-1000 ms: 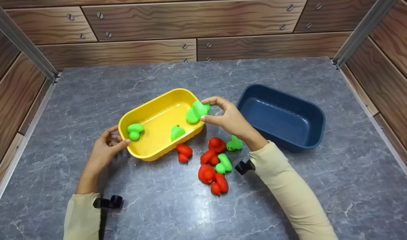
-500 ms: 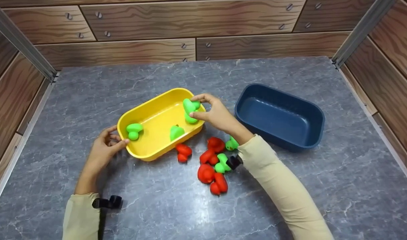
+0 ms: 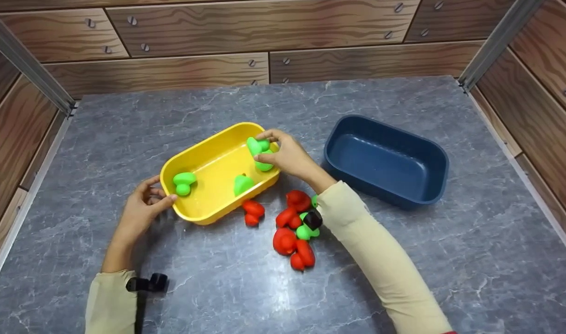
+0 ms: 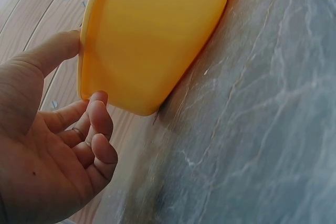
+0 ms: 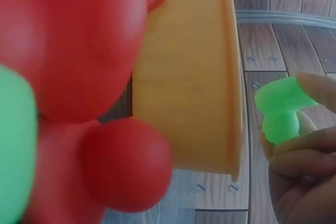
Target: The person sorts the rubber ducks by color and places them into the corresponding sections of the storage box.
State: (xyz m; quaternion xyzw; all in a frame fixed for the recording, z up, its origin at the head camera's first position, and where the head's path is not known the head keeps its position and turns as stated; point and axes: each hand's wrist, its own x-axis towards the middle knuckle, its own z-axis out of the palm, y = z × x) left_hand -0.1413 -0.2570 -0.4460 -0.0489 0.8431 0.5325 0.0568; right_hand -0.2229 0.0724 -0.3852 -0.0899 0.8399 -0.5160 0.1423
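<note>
Green toy held over the yellow tub while the other hand steadies it

The right hand (image 3: 289,157) pinches a green toy (image 3: 258,153) between thumb and fingertips, holding it just above the right end of the yellow tub (image 3: 204,214), inside the rim; the grip looks light, fit for setting the piece down among its like. Seen from the right wrist, the same green toy (image 5: 281,109) sits between the fingers (image 5: 316,88) just past the tub's wall (image 5: 189,93).

The left hand (image 3: 141,208) rests against the tub's left end, thumb on the rim and fingers loosely curled beside the wall, apparently to keep the tub from sliding on the smooth worktop (image 3: 125,125). The left wrist view shows the thumb (image 4: 55,51) touching the rim and the curled fingers (image 4: 100,124) just beside the wall.

Two more green pieces (image 3: 183,182) already lie in the tub, one near the left end, one toward the near wall. A cluster of red toys (image 3: 292,232) with some green ones lies on the worktop just in front of the tub, partly under the right forearm. The blue tub (image 3: 431,183) sits toward the right edge, nothing visible in it
</note>
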